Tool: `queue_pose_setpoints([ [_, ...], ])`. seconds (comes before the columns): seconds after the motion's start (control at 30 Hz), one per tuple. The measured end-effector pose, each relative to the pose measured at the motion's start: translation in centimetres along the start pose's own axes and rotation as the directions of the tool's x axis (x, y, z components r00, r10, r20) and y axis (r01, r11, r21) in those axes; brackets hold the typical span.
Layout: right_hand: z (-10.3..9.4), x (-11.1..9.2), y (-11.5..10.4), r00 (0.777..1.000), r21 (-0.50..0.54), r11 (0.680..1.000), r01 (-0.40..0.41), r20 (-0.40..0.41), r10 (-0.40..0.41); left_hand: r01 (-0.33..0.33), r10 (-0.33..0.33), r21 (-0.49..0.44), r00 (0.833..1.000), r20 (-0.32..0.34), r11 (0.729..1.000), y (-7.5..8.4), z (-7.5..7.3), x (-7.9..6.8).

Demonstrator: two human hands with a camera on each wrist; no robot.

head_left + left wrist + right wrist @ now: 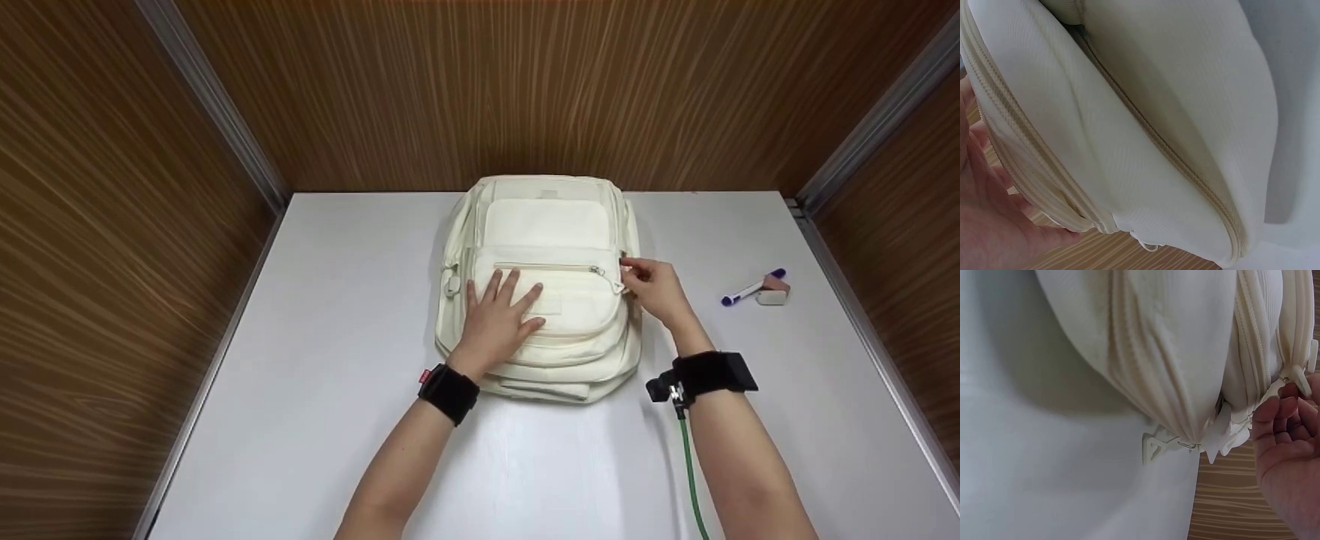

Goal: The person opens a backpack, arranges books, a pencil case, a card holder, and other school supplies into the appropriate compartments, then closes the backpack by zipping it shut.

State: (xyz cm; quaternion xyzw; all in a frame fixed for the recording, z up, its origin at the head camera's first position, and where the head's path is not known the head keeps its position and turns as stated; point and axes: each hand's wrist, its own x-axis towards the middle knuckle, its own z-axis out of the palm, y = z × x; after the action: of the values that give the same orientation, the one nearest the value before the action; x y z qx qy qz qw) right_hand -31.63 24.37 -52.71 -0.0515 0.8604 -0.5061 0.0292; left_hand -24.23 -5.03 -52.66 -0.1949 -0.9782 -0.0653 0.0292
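Observation:
A cream backpack (551, 225) lies on the white table with its front up, in the middle of the head view. My left hand (495, 326) rests on its front pocket, fingers spread; the left wrist view shows this hand (999, 208) along the curved zipper (1033, 140). At the bag's right side my right hand (656, 289) has its fingers curled. In the right wrist view, the right hand (1292, 444) pinches a cream zipper pull (1300, 381). Another triangular zipper pull (1154, 449) hangs loose from a lower zipper.
On the right of the table (337, 300) lie a white and purple marker (742, 293) and a small pink and white block (774, 291). Wood-grain panels (487, 90) enclose the back and sides. A green cable (691, 472) trails from the right wrist strap (712, 373).

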Motion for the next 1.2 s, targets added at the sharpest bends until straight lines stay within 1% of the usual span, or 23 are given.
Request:
queue_pose_setpoints([
  [0.23,0.3,-0.3,0.5,1.0,0.049,0.999,0.009,-0.003,-0.009,0.007,-0.007,-0.002,1.0,0.0,1.0,0.0,0.1,0.0],
  [0.4,0.4,-0.1,0.5,1.0,-0.024,1.0,0.014,-0.027,-0.014,0.013,-0.013,0.002,1.0,0.009,1.0,0.0,0.1,0.0],
  [0.57,0.3,0.1,0.0,0.999,-0.096,0.995,0.02,-0.042,-0.024,0.014,-0.014,0.009,1.0,0.014,1.0,0.0,0.1,0.0],
  [0.7,0.2,0.0,-0.2,0.996,-0.094,0.995,0.034,-0.074,-0.041,0.014,-0.014,0.006,1.0,0.015,1.0,-0.1,0.2,0.0],
  [0.83,0.1,-0.3,0.1,0.996,-0.054,0.997,0.048,-0.073,-0.051,0.019,-0.019,0.003,1.0,0.014,1.0,-0.1,0.2,0.0],
  [0.9,0.0,-0.5,0.2,0.995,-0.055,0.997,0.057,-0.073,-0.061,0.027,-0.027,0.005,1.0,0.011,1.0,0.0,0.3,0.1],
  [1.2,-0.3,-2.1,0.3,0.992,-0.127,0.988,0.088,-0.083,-0.099,0.061,-0.061,0.006,0.998,0.007,0.998,0.4,0.2,0.1],
])
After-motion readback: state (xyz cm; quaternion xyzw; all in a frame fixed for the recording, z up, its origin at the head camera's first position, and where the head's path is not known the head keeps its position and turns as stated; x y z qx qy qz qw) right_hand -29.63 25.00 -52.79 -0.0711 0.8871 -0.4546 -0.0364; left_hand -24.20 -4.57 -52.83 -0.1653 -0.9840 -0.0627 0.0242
